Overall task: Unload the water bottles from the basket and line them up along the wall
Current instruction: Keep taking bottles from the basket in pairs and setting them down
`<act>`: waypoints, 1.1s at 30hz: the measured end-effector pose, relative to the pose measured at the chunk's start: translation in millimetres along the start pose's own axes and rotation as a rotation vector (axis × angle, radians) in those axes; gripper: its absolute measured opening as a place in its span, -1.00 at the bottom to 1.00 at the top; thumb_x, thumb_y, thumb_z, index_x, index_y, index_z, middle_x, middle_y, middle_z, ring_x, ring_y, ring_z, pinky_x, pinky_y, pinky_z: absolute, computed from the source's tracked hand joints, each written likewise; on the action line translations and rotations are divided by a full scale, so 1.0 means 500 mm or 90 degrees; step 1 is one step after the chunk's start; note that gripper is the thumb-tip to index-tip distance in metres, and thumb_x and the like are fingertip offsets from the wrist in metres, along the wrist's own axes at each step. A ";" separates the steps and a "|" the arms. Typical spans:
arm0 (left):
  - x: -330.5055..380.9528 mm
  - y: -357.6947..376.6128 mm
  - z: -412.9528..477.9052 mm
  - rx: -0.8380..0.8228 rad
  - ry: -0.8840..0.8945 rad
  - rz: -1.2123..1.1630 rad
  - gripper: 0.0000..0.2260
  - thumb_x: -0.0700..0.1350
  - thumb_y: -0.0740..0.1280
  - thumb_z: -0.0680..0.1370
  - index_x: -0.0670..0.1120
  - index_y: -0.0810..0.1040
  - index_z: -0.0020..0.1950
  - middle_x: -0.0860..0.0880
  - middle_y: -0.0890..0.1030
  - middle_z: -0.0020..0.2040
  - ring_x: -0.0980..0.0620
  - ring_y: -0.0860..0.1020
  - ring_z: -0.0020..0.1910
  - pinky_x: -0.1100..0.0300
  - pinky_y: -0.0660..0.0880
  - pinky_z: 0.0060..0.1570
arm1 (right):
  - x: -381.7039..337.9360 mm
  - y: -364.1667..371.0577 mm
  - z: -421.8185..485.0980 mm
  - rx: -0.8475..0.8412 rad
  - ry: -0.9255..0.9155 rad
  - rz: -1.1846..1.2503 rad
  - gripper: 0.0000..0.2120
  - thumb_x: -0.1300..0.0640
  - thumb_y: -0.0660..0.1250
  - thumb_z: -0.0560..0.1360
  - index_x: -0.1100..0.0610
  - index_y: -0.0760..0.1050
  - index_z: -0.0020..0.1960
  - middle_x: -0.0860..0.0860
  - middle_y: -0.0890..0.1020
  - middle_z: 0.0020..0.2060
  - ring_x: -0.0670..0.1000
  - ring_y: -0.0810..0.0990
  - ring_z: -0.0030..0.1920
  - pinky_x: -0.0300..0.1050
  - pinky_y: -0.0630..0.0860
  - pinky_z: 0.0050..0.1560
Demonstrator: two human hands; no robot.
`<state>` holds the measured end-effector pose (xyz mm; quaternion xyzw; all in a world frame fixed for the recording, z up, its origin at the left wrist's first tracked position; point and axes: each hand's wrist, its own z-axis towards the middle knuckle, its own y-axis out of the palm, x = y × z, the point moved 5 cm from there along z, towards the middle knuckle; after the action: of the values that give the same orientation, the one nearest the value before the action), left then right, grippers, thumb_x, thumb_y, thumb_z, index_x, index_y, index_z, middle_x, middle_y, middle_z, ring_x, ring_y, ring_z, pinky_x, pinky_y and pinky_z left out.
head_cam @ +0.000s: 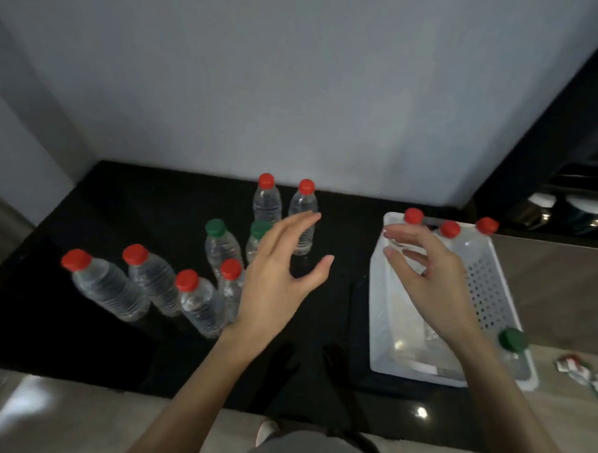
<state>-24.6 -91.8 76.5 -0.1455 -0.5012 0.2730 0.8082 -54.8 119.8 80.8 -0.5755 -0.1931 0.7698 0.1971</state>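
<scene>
Grips apart and empty, the left hand (282,270) and right hand (429,276) hover — a careless sweep could topple the crowded bottles (198,300).

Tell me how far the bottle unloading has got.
Done: eight bottles stand out of the basket on the black surface, but clustered, only two red-capped ones near the wall. In hand: nothing; the left hand hovers open over them, the right hand open over the basket. Left: three red-capped bottles and a green-capped bottle in the basket, plus lining up.
</scene>
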 end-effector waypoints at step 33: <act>-0.057 0.506 0.147 -0.317 -0.178 0.232 -0.31 0.08 0.56 0.29 0.11 0.42 0.38 0.13 0.48 0.17 0.10 0.27 0.18 0.12 0.29 0.25 | 0.380 -0.108 0.165 -0.246 0.043 -0.047 -0.48 0.26 0.54 0.35 0.01 0.33 0.14 -0.15 0.54 -0.02 -0.10 0.56 0.03 -0.30 0.53 0.01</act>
<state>-174.4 93.4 -39.5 -0.3863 -0.6244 0.2995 0.6093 -179.4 259.7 -22.9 -0.6204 -0.3515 0.6912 0.1177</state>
